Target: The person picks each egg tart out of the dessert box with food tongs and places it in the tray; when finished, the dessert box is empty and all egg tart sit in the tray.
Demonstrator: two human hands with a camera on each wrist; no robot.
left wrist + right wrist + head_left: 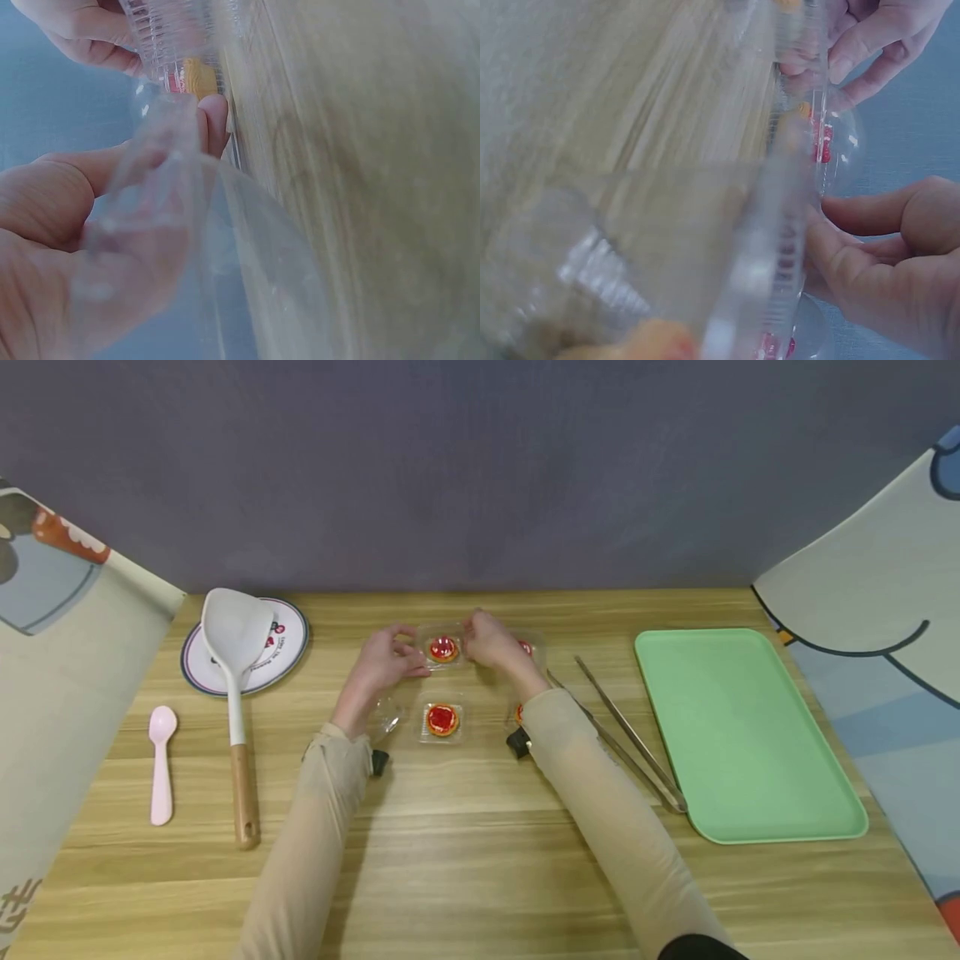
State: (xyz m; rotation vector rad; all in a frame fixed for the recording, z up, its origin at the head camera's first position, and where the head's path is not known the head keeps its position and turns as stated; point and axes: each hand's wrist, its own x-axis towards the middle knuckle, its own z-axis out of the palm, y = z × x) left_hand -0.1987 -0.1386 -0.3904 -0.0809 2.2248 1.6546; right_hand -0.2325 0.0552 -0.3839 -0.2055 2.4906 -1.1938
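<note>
A clear plastic box [426,633] with a domed lid, holding a small red-topped tart [443,649], stands on the table between both hands. My left hand [384,658] grips its left edge with thumb and fingers. At the right edge my right hand [495,642] pinches the rim between thumb and forefinger, seen close in the right wrist view. A second tart [442,720] in a clear box lies nearer me. Partly hidden by my right hand and sleeve are more boxed tarts [526,647]. By my left wrist is another clear domed piece [386,714]; its contents are hidden.
To the left are a white turner [238,631] lying across a plate [288,652] and a pink spoon [161,764]. Metal tongs [630,731] lie right of my right forearm, beside a green tray [750,735]. A dark wall [480,477] rises behind the table.
</note>
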